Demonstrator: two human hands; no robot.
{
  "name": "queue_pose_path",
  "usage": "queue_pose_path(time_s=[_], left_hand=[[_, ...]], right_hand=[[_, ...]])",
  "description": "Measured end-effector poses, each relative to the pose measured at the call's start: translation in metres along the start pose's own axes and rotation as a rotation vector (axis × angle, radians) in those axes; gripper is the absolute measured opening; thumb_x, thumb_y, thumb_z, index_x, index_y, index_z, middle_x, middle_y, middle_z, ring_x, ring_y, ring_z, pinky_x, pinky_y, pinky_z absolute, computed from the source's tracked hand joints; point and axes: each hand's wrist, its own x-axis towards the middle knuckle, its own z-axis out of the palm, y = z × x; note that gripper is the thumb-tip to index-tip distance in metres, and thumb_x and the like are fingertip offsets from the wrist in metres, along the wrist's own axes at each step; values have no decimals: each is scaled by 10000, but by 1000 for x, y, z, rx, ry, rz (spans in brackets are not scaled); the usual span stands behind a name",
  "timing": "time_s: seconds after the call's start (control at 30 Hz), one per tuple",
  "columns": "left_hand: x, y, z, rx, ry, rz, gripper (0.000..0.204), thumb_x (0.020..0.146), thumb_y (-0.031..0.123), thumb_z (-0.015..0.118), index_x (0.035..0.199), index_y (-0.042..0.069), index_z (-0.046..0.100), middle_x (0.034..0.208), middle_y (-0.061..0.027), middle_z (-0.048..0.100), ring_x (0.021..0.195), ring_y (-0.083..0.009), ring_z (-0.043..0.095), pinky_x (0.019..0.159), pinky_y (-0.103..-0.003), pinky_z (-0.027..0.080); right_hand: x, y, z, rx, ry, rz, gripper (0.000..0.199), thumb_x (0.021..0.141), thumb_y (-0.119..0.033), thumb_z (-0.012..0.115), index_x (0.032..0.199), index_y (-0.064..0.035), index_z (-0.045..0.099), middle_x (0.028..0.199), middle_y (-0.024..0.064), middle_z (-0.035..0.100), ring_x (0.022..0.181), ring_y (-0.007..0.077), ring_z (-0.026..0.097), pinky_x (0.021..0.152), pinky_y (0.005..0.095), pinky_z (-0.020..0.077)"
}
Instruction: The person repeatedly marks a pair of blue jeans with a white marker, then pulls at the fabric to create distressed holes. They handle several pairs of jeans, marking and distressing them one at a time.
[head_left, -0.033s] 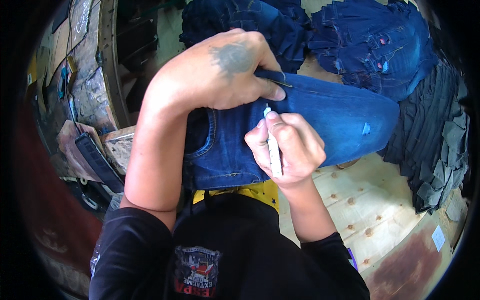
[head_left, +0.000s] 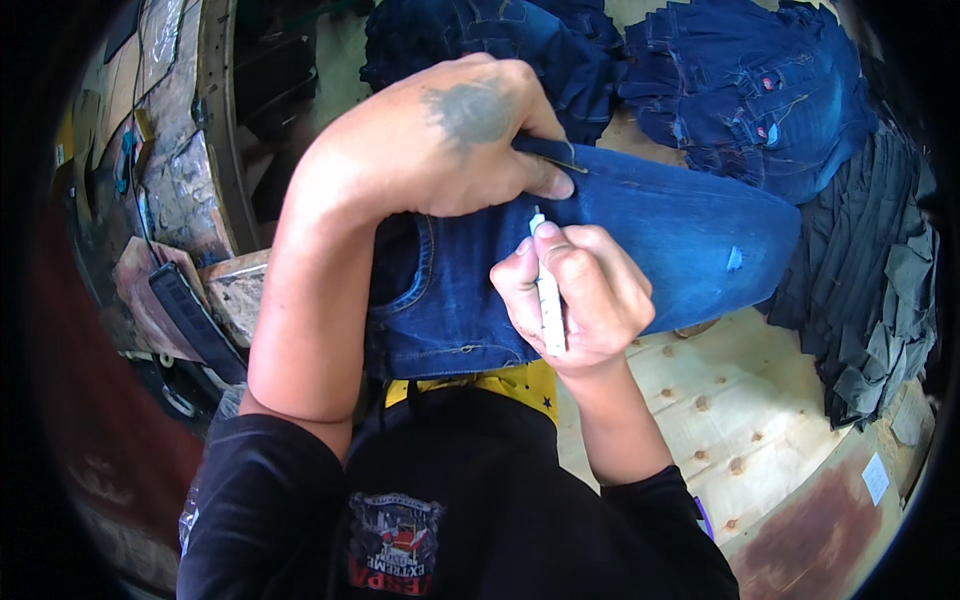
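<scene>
A pair of dark blue jeans point(head_left: 660, 230) is stretched across in front of me, its waist end at the left and a small frayed light patch point(head_left: 735, 259) toward the right. My left hand point(head_left: 460, 140) pinches the denim's far edge between thumb and fingers, close to a short yellowish stitch line. Closed round a white pen-shaped tool point(head_left: 548, 300), my right hand point(head_left: 590, 295) sits over the jeans just nearer than the left thumb. The tool's thin dark tip points away from me, near the cloth; whether it touches, I cannot tell.
Dark blue denim heaps point(head_left: 750, 90) lie at the far side, with a stack of dark grey cloth point(head_left: 850, 280) at the right. Beneath is a pale, knotted wooden tabletop point(head_left: 720, 420). Worn boards point(head_left: 180, 200) and a dark strip-shaped object point(head_left: 195, 320) stand at the left.
</scene>
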Motion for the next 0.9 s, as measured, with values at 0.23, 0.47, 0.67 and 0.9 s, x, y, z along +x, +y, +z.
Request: queue_pose_path(time_s=[0.23,0.47,0.67,0.9], left_hand=[[-2,4,-1,36,59,44,282,898,227,861,1059,-4,843,887,-240,762,853,-367,769,792,-428,600],[2,-2,-2,19,-17,21,274,913,238,829,1069,13,844,884,-267,758,853,-388,782,798,-436,608],[2,0,-3,43,15,33,277,911,248,834,1064,18,845,886,-263,759,838,-384,779,787,-430,607],[1,14,0,57,28,-28,241,883,152,896,1031,-26,828,889,-144,764,833,-256,738,778,-355,561]], right_hand=[[-2,0,-7,113,21,-38,117,759,98,733,839,47,664,681,91,569,507,207,572,465,293,466],[-3,3,-4,33,-5,-14,194,731,127,736,904,49,694,700,90,584,536,212,598,492,294,500],[-1,3,-6,75,54,-8,225,706,127,726,915,50,699,682,78,562,523,207,580,476,293,480],[-6,5,-4,101,6,-2,206,723,112,727,918,52,699,689,92,573,528,206,597,474,294,494]])
